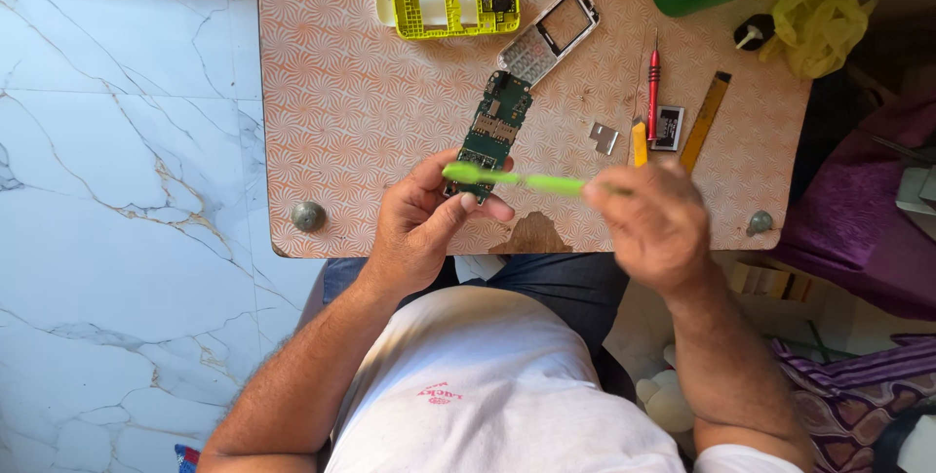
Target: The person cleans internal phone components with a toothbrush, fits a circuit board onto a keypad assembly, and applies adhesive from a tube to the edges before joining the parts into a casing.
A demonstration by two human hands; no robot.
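My left hand (421, 219) holds the lower end of a long green circuit board (497, 122) just above a small patterned table (351, 93). My right hand (653, 224) grips a light green brush (512, 178) by its handle. The brush lies crosswise over the bottom of the board, its head near my left thumb. My right hand is blurred.
On the table lie a yellow phone frame (456, 7) on a pale cover, a silver keypad bezel (549, 36), a red screwdriver (653, 88), a yellow tool (704, 120), a small metal plate (604, 137) and a dark chip (668, 128). Marble floor is at the left, purple cloth at the right.
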